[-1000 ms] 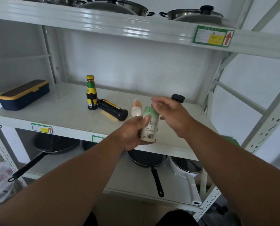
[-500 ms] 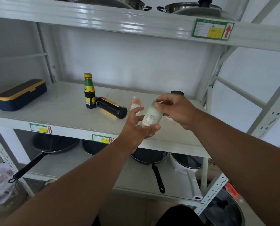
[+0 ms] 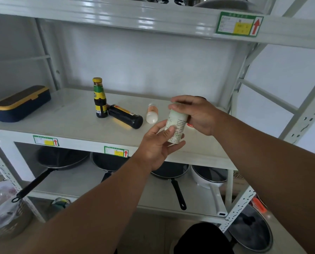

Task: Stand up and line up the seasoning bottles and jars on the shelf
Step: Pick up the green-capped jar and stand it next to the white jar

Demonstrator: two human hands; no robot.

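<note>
While both hands grip the white seasoning jar (image 3: pixel 176 125) above the front edge of the shelf (image 3: pixel 65 123), the right hand (image 3: pixel 195 114) clasps its top and the left hand (image 3: pixel 158 145) supports its base. One sauce bottle (image 3: pixel 99 98) stands upright; touching it, a dark bottle (image 3: pixel 125 119) lies flat. Nearby, a small orange-and-white bottle (image 3: pixel 151 115) also lies flat.

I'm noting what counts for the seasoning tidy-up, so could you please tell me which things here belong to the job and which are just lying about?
Belongs to the job:
- white jar held by left hand and right hand
- upright green-label bottle
- dark bottle on its side
- small orange bottle on its side

Just lying about:
- navy box
- frying pans below
</note>
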